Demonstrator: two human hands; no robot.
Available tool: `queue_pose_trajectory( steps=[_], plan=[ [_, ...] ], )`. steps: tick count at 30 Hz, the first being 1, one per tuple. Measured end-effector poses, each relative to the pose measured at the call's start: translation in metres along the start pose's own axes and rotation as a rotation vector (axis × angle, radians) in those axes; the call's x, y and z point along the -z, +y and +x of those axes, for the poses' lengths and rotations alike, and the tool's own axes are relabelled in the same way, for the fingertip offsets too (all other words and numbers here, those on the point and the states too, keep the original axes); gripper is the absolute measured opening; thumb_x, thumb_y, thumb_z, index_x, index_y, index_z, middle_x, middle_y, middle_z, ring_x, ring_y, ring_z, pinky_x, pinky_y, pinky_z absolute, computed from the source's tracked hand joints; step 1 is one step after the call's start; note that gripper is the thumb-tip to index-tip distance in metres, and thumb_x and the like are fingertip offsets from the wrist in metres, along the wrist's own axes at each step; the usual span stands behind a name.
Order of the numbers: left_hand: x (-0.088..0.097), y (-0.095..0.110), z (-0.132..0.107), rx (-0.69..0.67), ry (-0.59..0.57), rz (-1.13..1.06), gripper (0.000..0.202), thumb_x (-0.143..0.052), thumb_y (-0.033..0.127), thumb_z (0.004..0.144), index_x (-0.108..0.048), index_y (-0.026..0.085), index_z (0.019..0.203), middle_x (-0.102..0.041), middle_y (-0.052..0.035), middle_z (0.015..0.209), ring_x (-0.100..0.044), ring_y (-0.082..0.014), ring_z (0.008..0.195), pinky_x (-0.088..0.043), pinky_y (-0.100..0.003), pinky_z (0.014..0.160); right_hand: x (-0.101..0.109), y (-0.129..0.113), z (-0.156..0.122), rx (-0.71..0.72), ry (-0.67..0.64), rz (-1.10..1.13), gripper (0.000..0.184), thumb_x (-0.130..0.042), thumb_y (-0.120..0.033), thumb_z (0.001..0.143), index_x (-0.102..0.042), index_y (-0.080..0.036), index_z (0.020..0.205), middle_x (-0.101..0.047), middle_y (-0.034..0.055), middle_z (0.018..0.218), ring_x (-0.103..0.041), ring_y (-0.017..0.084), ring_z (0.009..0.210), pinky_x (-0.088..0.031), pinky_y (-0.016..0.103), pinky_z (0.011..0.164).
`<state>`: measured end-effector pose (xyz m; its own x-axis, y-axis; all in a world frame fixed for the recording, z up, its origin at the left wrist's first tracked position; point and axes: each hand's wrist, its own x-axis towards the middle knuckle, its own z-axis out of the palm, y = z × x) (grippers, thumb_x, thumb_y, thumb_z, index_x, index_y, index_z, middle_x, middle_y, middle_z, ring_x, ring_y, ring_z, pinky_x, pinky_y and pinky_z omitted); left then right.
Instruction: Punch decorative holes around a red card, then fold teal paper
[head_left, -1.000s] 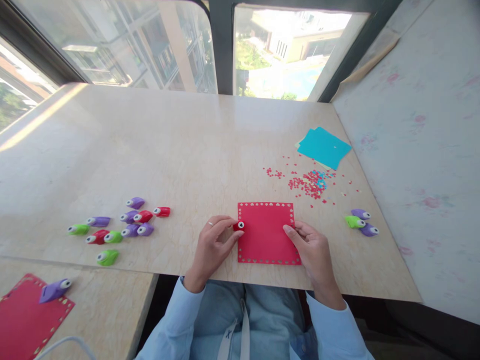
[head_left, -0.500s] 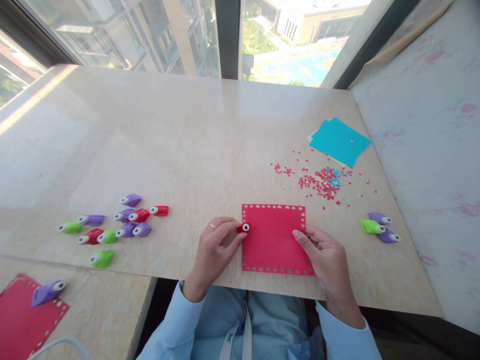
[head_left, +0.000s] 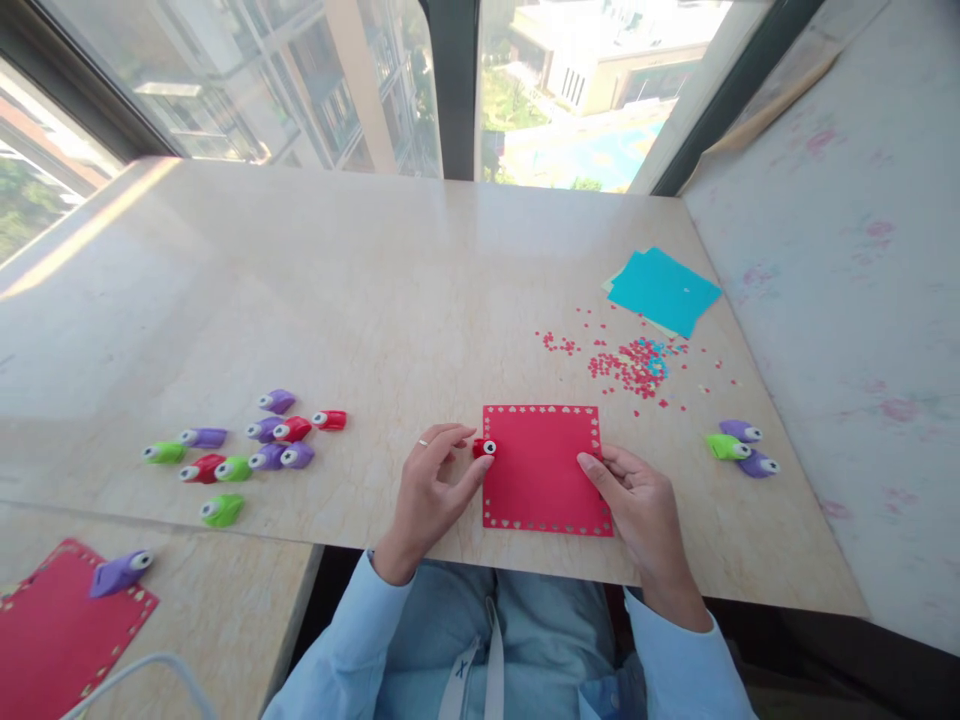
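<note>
A red card point(head_left: 541, 475) bordered with small punched shapes lies in front of me near the table's edge. My left hand point(head_left: 435, 485) has a small red craft punch point(head_left: 480, 449) between thumb and forefinger, at the card's left edge. The thumb is under the punch and the forefinger above it, in a loose grip. At the opposite edge, my right hand point(head_left: 634, 500) pinches the card, thumb on top and the other fingers partly hidden at its side. The left edge of the card by the punch is partly covered.
Several purple, green and red punches point(head_left: 222, 511) are grouped on the left. Other punches point(head_left: 727, 446) stand at the right. Loose paper cut-outs point(head_left: 626, 368) are scattered below blue sheets point(head_left: 664, 290). Lower left, a second red card point(head_left: 67, 635) has a purple punch point(head_left: 121, 574) on it.
The forefinger of my left hand has lifted and the grip on the punch looks looser. My right hand still holds the card. The whole view has shifted slightly.
</note>
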<state>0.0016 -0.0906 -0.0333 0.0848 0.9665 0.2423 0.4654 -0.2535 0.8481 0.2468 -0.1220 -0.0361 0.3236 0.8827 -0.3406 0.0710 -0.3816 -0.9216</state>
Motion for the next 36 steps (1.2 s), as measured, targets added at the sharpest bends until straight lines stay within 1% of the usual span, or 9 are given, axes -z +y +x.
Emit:
queue_pose_trajectory(
  steps=[3,6,9,11,13,15,18,26,36],
  plan=[
    [0.004,0.005,0.000,0.149,0.048,-0.055,0.021,-0.065,0.035,0.087,-0.064,0.017,0.097,-0.065,-0.0036,0.084,-0.058,-0.0132,0.070,-0.046,-0.024,0.060,-0.001,0.000,0.000,0.012,-0.008,0.019,0.043,-0.077,-0.053,0.073,-0.074,-0.018,0.098,-0.078,0.0096,0.096,-0.072,0.027,0.085,-0.058,0.039,0.077],
    [0.013,0.011,0.010,0.276,-0.036,-0.041,0.028,-0.060,0.043,0.088,-0.060,0.017,0.077,-0.057,0.0007,0.067,-0.051,-0.0113,0.060,-0.040,-0.023,0.055,-0.002,-0.001,0.000,0.031,-0.026,0.031,0.042,-0.077,-0.053,0.073,-0.074,-0.018,0.097,-0.078,0.0100,0.097,-0.072,0.028,0.086,-0.058,0.040,0.078],
    [0.024,0.015,0.029,0.366,-0.235,0.030,0.043,-0.057,0.051,0.087,-0.050,0.018,0.060,-0.046,0.0029,0.056,-0.047,-0.0104,0.054,-0.034,-0.023,0.050,-0.002,0.000,0.000,0.053,-0.049,0.045,0.042,-0.077,-0.053,0.074,-0.075,-0.019,0.097,-0.077,0.0106,0.100,-0.072,0.029,0.088,-0.058,0.040,0.079],
    [0.030,0.015,0.043,0.464,-0.430,0.012,0.044,-0.056,0.055,0.084,-0.050,0.018,0.060,-0.047,0.0030,0.054,-0.049,-0.0109,0.049,-0.034,-0.023,0.046,-0.003,0.001,0.001,0.068,-0.059,0.042,0.043,-0.076,-0.054,0.074,-0.075,-0.019,0.098,-0.077,0.0108,0.102,-0.073,0.029,0.089,-0.059,0.040,0.079],
    [0.034,0.012,0.055,0.571,-0.599,-0.026,0.041,-0.056,0.056,0.083,-0.052,0.019,0.067,-0.053,0.0024,0.054,-0.052,-0.0124,0.045,-0.036,-0.023,0.043,-0.003,0.003,0.002,0.081,-0.050,0.025,0.043,-0.076,-0.055,0.074,-0.075,-0.018,0.098,-0.077,0.0110,0.101,-0.073,0.029,0.088,-0.059,0.040,0.078],
    [0.036,0.010,0.063,0.623,-0.706,-0.040,0.040,-0.058,0.057,0.080,-0.053,0.019,0.070,-0.056,0.0015,0.053,-0.054,-0.0138,0.043,-0.039,-0.023,0.041,-0.003,0.004,0.003,0.087,-0.034,0.010,0.044,-0.076,-0.055,0.074,-0.074,-0.018,0.097,-0.078,0.0110,0.099,-0.073,0.029,0.088,-0.058,0.040,0.077],
    [0.036,0.009,0.069,0.621,-0.805,-0.048,0.043,-0.064,0.059,0.075,-0.052,0.018,0.067,-0.058,0.0003,0.053,-0.056,-0.0141,0.043,-0.041,-0.023,0.041,-0.002,0.005,0.004,0.096,-0.050,0.003,0.044,-0.075,-0.055,0.075,-0.074,-0.018,0.098,-0.077,0.0110,0.100,-0.072,0.030,0.089,-0.058,0.040,0.077],
    [0.035,0.012,0.073,0.637,-0.854,-0.066,0.041,-0.063,0.057,0.076,-0.055,0.018,0.066,-0.061,-0.0008,0.056,-0.058,-0.0136,0.044,-0.041,-0.023,0.042,-0.003,0.002,0.003,0.130,-0.067,-0.008,0.041,-0.073,-0.054,0.077,-0.074,-0.017,0.096,-0.078,0.0105,0.098,-0.072,0.029,0.087,-0.058,0.038,0.075],
    [0.032,0.015,0.081,0.654,-0.893,-0.031,0.042,-0.068,0.056,0.072,-0.055,0.018,0.061,-0.056,0.0010,0.051,-0.055,-0.0126,0.042,-0.036,-0.023,0.040,-0.004,0.002,0.003,0.120,-0.077,0.022,0.042,-0.073,-0.054,0.076,-0.073,-0.018,0.096,-0.077,0.0107,0.101,-0.073,0.029,0.089,-0.058,0.038,0.076]
  ],
)
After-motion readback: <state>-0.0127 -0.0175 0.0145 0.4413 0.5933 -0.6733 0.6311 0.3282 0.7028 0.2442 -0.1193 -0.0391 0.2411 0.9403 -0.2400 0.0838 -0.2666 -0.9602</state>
